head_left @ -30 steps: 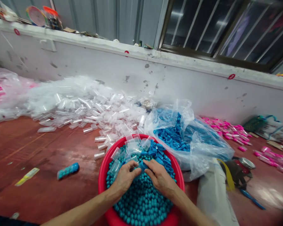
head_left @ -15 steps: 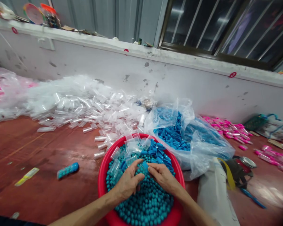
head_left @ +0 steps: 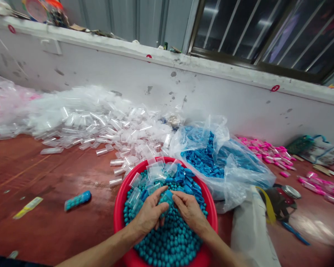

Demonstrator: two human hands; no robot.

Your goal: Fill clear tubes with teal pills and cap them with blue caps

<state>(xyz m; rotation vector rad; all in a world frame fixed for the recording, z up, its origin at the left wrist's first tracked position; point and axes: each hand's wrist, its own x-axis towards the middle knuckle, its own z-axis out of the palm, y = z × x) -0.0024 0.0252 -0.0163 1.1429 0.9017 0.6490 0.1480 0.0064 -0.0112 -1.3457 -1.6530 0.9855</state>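
A red basin [head_left: 118,211] holds many teal beads [head_left: 169,246], several clear tubes and blue caps [head_left: 189,183]. Above the beads, my left hand [head_left: 150,209] is closed around a clear tube of teal beads [head_left: 166,202], tilted with its blue end up. The fingertips of my right hand [head_left: 187,207] pinch the blue cap at the tube's upper end. Part of the tube is hidden behind my left fingers.
Clear tubes [head_left: 100,118] are heaped along the wall. Behind the basin lies an open bag of blue caps [head_left: 206,159]. One filled tube [head_left: 78,201] is at the left, pink tubes [head_left: 269,154] at the right, and a white sack [head_left: 250,230] beside the basin.
The tube between my hands is more upright and shows more clearly, with beads inside. My right fingertips have shifted slightly onto its blue end. The view has moved a little.
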